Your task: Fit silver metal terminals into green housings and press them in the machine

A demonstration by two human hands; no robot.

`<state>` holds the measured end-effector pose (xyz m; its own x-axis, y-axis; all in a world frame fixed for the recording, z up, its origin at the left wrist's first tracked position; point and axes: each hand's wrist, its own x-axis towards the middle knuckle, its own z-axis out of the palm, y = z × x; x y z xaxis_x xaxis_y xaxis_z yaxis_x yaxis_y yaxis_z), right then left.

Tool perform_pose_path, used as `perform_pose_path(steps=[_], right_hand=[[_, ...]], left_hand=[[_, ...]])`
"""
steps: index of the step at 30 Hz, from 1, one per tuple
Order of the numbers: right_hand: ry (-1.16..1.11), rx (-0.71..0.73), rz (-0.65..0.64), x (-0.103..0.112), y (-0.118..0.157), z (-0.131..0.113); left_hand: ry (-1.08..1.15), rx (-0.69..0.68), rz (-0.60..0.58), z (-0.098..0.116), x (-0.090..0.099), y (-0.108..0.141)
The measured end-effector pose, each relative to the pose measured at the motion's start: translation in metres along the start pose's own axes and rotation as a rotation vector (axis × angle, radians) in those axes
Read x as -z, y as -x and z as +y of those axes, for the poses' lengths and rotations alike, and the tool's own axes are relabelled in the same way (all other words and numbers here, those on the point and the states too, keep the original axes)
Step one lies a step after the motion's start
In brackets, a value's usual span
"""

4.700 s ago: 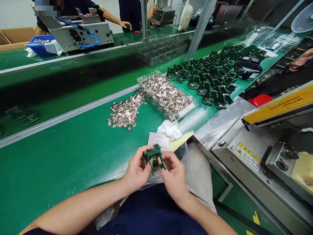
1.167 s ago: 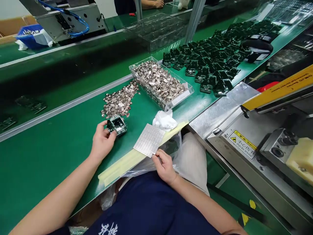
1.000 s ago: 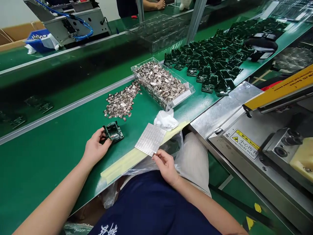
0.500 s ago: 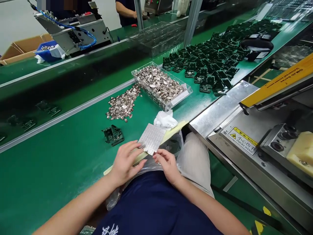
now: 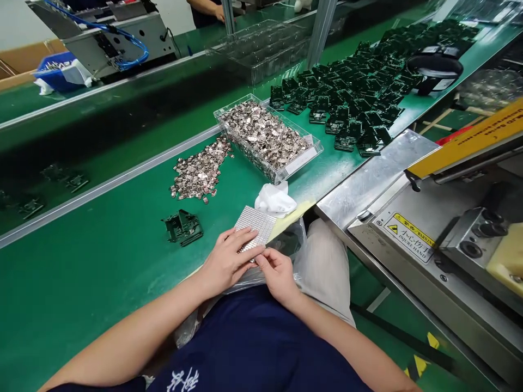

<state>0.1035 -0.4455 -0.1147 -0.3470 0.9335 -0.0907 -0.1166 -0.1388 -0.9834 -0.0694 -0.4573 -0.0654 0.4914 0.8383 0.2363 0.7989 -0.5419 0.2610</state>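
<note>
A flat silvery sheet with a fine grid (image 5: 258, 223) lies at the table edge, over a yellow strip (image 5: 292, 218). My left hand (image 5: 231, 258) rests its fingers across the sheet's lower left part, thumb beneath. At the sheet's lower corner my right hand (image 5: 280, 272) has thumb and forefinger pinched together; what they hold is too small to make out. A green circuit board assembly (image 5: 183, 227) stands left of the sheet. Behind it is a loose pile of small metal parts (image 5: 199, 173), beside a clear tray (image 5: 300, 163) full of similar parts. A white cloth (image 5: 275, 200) touches the sheet's far side.
Many dark green boards (image 5: 347, 103) cover the table's far right, with a black round object (image 5: 435, 68) among them. A metal machine (image 5: 392, 218) with a yellow bar stands at the right. Across the divider, a person's hand (image 5: 220, 13) shows near a post.
My left hand has moved right and forward onto the sheet, its fingers now closer together. My right thumb and forefinger have come together at the corner. The view has shifted slightly.
</note>
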Motion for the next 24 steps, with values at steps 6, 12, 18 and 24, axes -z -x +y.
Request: perform_pose_path(steps=[6, 12, 18, 24], right_hand=[[0.045, 0.016, -0.066, 0.005, -0.003, 0.002], [0.023, -0.028, -0.138, 0.009, -0.007, -0.005], [-0.016, -0.086, -0.179, 0.009, -0.012, -0.012], [-0.039, -0.116, -0.222, 0.011, -0.015, -0.015]], left_hand=[[0.044, 0.030, 0.013, -0.002, -0.001, -0.001], [0.083, 0.048, 0.042, -0.001, -0.002, -0.002], [0.095, 0.044, 0.065, -0.001, -0.001, -0.003], [0.096, 0.043, 0.061, -0.002, -0.002, -0.002]])
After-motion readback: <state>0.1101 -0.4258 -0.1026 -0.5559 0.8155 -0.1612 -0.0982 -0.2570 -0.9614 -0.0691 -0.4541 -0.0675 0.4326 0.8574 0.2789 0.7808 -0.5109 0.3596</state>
